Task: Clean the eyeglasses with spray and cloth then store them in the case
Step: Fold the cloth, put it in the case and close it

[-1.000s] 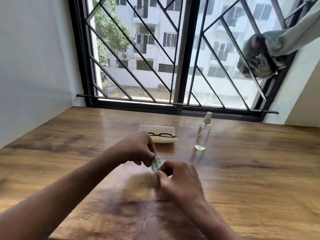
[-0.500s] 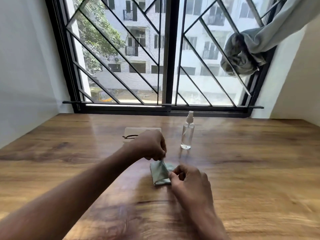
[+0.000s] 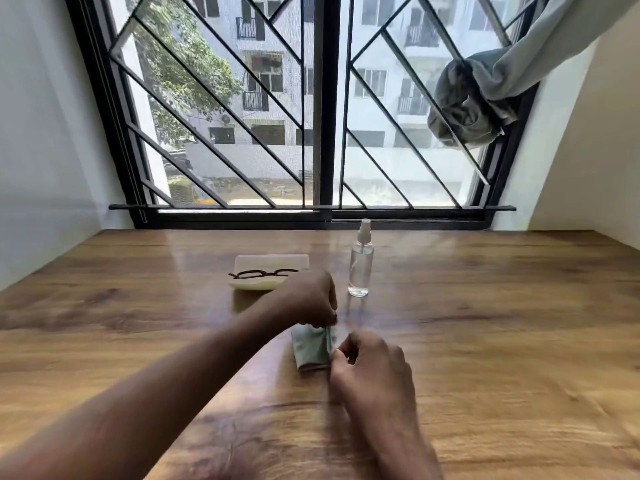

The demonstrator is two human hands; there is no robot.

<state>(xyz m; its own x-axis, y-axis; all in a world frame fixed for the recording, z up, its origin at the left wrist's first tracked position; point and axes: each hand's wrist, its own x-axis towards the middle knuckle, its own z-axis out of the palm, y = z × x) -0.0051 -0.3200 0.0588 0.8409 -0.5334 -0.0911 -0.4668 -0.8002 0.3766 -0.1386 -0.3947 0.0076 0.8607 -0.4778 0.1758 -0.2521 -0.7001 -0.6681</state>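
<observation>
Barely begun, I judge: on the table (image 3: pixel 485 341), left hand (image 3: pixel 311 299) and right hand (image 3: pixel 372 367), with case (image 3: pixel 270 261) at 11 o'clock and untouched spray bottle (image 3: pixel 361 268) at 1, pinch the folded cloth (image 3: pixel 310 348) in curled fingers; eyeglasses (image 3: pixel 263 273) lie on the case.

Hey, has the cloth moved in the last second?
Yes. The cloth has shifted right, from in front of the case toward the spray bottle, and has opened out from a bunch.
</observation>
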